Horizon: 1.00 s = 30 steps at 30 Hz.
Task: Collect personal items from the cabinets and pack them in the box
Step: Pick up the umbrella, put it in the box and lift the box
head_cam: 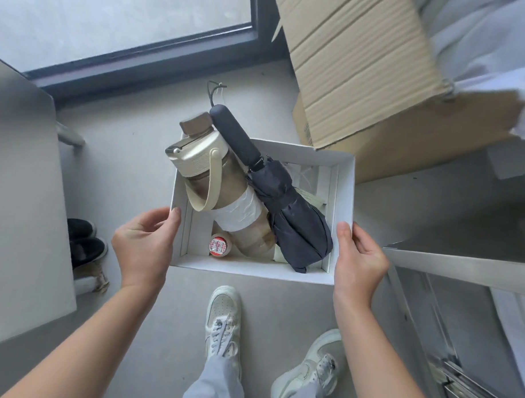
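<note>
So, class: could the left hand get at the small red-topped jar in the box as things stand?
Probably yes. The jar lies uncovered in the near-left corner of the white box, close to the left hand, with the bottle beside it. That hand must first release its grip on the wall.

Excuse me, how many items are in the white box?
3 in the box: bottle on the left, umbrella on the right, small jar near the bottle's base; papers underneath may hide more.

Bottle and umbrella side by side in box, umbrella rightward.
</note>
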{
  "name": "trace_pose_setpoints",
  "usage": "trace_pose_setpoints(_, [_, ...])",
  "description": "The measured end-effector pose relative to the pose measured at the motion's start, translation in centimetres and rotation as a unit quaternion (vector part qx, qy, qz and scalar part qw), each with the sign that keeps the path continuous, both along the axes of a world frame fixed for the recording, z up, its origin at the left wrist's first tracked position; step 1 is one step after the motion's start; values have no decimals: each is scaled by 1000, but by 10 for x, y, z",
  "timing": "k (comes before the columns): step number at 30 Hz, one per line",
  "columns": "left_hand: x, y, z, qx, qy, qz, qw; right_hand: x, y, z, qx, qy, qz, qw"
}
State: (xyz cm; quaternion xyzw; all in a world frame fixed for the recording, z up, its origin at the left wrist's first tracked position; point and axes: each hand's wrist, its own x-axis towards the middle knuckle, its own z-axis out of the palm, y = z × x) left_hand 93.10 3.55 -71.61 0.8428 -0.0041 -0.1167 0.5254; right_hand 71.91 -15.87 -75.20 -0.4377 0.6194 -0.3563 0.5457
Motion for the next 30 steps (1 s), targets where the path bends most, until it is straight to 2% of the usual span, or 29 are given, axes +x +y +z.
trace_pose_setpoints(11, [-8,7,35,4,0,-45,999,-14,3,37,-3,30,7,1000])
trace_pose_setpoints(21, [-14,17,8,32,25,-57,998,-28,17,20,27,69,1,997])
trace_pose_setpoints(30, [-24,24,-30,58,75,-14,995,-32,26,-3,50,100,-6,994])
